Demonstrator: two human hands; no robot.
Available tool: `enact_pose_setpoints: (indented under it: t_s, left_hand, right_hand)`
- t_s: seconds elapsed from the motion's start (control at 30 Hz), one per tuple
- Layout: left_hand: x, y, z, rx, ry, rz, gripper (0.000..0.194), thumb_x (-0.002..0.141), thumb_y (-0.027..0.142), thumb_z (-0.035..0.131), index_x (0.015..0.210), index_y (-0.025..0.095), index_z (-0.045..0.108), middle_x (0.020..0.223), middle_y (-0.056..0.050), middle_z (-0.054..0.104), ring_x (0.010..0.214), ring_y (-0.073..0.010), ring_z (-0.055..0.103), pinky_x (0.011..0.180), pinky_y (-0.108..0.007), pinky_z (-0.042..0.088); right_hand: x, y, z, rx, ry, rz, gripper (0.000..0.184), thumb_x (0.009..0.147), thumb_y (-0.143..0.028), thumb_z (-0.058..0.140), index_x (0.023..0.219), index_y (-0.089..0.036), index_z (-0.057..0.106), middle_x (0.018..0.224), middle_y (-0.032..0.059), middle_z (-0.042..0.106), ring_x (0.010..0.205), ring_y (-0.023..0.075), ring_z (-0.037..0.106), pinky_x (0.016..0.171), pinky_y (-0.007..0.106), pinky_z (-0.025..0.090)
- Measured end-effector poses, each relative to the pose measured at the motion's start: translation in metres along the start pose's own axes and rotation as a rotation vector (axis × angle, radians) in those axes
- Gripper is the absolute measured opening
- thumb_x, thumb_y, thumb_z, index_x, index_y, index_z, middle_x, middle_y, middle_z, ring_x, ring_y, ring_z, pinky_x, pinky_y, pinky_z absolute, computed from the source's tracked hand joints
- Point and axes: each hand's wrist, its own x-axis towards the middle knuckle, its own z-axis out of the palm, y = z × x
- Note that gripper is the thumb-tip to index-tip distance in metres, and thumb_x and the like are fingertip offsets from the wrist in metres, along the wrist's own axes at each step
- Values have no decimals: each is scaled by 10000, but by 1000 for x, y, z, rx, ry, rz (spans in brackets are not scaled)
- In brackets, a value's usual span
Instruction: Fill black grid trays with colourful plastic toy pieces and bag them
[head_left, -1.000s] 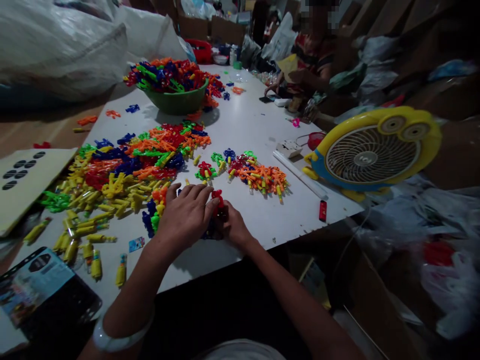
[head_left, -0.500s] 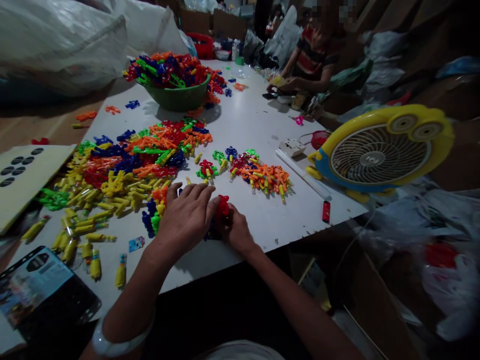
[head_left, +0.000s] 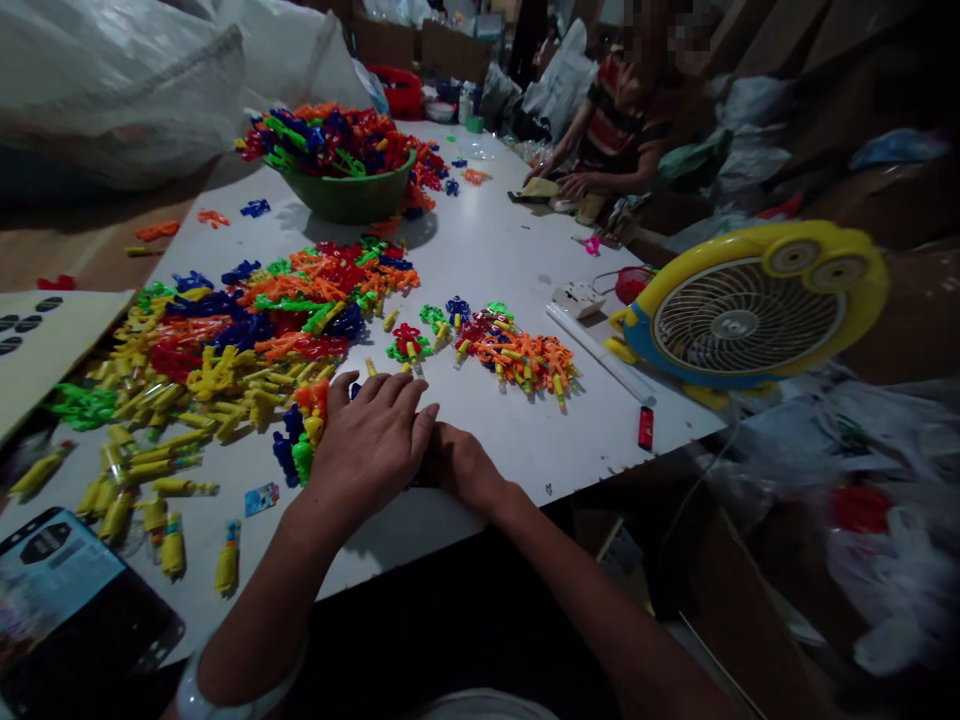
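My left hand (head_left: 373, 428) lies palm down with its fingers stretched out over small plastic figures near the table's front edge. Blue, green, orange and yellow figures (head_left: 301, 440) stick out beside its wrist side. Close against its thumb is my right hand (head_left: 465, 462), fingers curled inward; whatever they hold is hidden. Just beyond the hands sit a red and green figure (head_left: 409, 342) and a bunch of orange figures with yellow tubes (head_left: 529, 362). To the left spreads a heap of mixed figures (head_left: 277, 300) and yellow tubes (head_left: 161, 460).
A green bowl (head_left: 349, 190) heaped with figures stands at the back left. On the right are a yellow fan (head_left: 750, 310), a clear plastic strip (head_left: 600, 352) and a red lighter (head_left: 646, 428). Black packaging (head_left: 82, 610) lies front left. A co-worker (head_left: 619, 130) sits across.
The red figure that showed at my right fingertips is no longer visible. My right hand has moved in closer under my left hand. The view has shifted slightly.
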Motion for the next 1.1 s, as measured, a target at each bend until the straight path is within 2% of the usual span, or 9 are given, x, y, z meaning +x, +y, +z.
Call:
enact_pose_setpoints:
  t_s: [0.1,0.2,0.37,0.53,0.67,0.73,0.83,0.93,1.1]
  left_hand:
    - [0,0,0,4,-5,9,413,1004,381,312,1246,208,598,1317,-89,630,1222,-289,543,1106,-541,250]
    - [-1,-1,-1,-3,-11,13,425,1005,386,300,1241,206,604,1317,-82,630,1216,-290,545,1100,-546,256]
    - [-1,-2,-1,-16,-27,2,435,1004,376,281,1204,229,639,1309,-75,633,1205,-290,547,1090,-550,255]
    - [-2,-2,0,-35,1,7,433,1002,362,278,1233,239,622,1298,-68,641,1206,-274,544,1101,-528,245]
    - [-2,-3,0,-26,-3,16,433,1003,364,284,1244,228,616,1323,-74,628,1213,-280,542,1095,-527,251]
    - [-2,-5,-1,-23,-15,31,436,1004,370,283,1245,227,616,1333,-77,622,1215,-284,543,1090,-529,253]
    - [-4,-8,-3,-28,-48,75,445,1009,381,271,1260,231,606,1342,-70,617,1219,-284,545,1085,-529,254]
    - [-6,-10,-5,-43,-69,128,447,1011,397,271,1282,245,592,1360,-54,605,1210,-272,553,1082,-515,258]
    - [-7,-11,-6,-45,-77,145,461,1015,397,258,1367,257,521,1421,-42,558,1257,-256,529,1100,-504,240]
  right_hand:
    - [18,11,-35,-233,182,-85,181,908,-161,484,1026,-218,609,1032,68,640,965,210,597,861,333,487]
    - [44,26,-76,-538,470,116,273,926,-107,410,1103,-165,609,1165,150,581,1034,253,576,887,387,467]
    - [65,44,-107,-698,488,293,218,893,-57,438,989,-135,618,1056,177,594,934,269,582,807,392,456]
    - [55,43,-98,-727,392,353,245,884,-48,446,1079,-116,580,1053,191,606,934,290,598,786,403,447]
    - [44,33,-89,-486,389,282,260,829,-73,586,1082,-130,567,1085,163,628,994,275,609,838,395,474]
    - [37,28,-81,-275,354,262,259,806,-138,668,1040,-159,560,980,91,661,869,209,637,756,324,512]
    - [23,22,-64,156,79,377,135,846,-254,651,886,-160,563,710,16,647,592,133,609,555,239,503]
    - [11,18,-43,484,-172,420,120,880,-234,579,794,-151,572,636,25,649,577,134,631,584,250,539]
    - [6,15,-18,502,-12,275,167,812,-230,652,962,-189,593,764,-7,674,668,148,645,624,263,548]
